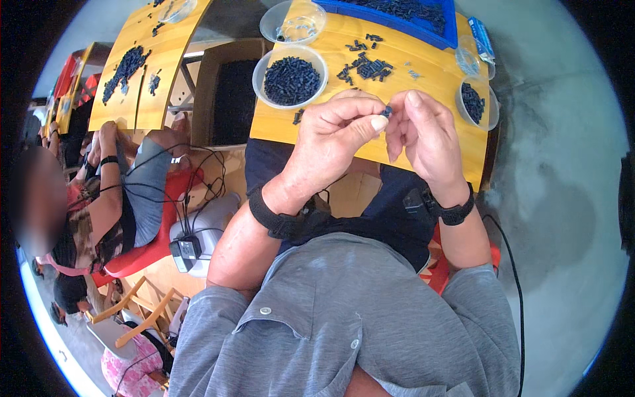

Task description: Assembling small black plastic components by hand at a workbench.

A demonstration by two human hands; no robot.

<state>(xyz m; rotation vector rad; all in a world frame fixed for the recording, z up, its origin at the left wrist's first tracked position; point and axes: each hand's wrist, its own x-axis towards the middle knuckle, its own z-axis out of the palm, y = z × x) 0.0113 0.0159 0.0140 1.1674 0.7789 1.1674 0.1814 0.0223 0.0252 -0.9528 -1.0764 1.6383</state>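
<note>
In the head view, the left hand point(335, 132) pinches a small dark piece point(386, 112) between thumb and forefinger, upper centre of the frame. The right hand point(431, 135) curls just right of it, farther than the left; its grip and the piece's long axis cannot be told.

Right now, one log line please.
left hand: pinching small dark piece | right hand: close beside it, contact unclear | yellow table: loose dark pieces, filled bowl
</note>
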